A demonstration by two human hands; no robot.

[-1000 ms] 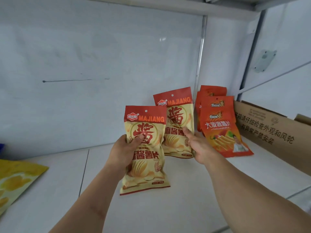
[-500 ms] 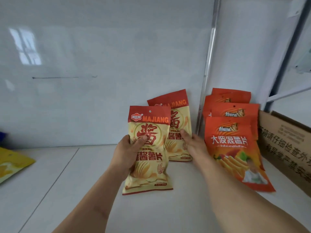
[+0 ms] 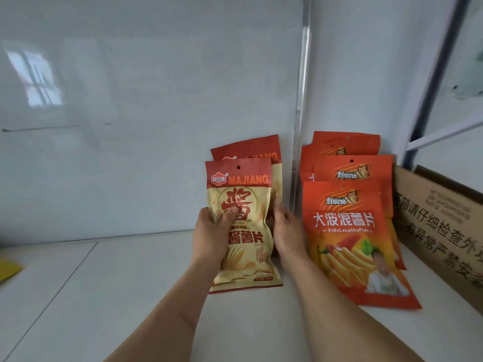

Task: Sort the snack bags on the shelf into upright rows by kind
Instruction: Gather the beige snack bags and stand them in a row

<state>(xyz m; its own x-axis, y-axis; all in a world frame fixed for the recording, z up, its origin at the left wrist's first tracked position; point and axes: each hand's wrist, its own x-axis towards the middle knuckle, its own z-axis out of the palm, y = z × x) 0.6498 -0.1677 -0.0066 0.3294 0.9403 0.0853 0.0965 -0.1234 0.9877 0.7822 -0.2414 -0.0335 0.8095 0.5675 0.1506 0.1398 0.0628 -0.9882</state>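
My left hand (image 3: 210,237) grips a cream and red MAJIANG chip bag (image 3: 243,254) by its left side and holds it upright on the white shelf (image 3: 104,296). A second MAJIANG bag (image 3: 251,148) leans on the back wall right behind it, mostly hidden. My right hand (image 3: 287,231) rests flat against the right edges of both bags, fingers pointing at the rear one. To the right, several orange wavy-chip bags (image 3: 347,231) lean in a row, one behind the other.
A brown cardboard box (image 3: 439,226) with printed text stands at the far right beside the orange bags. A yellow bag's corner (image 3: 7,269) shows at the left edge. A metal strip (image 3: 300,121) runs down the back wall between the two rows.
My left hand has brought the front MAJIANG bag back and right, so it now covers most of the rear bag. The right hand stays beside them. The view has moved closer.
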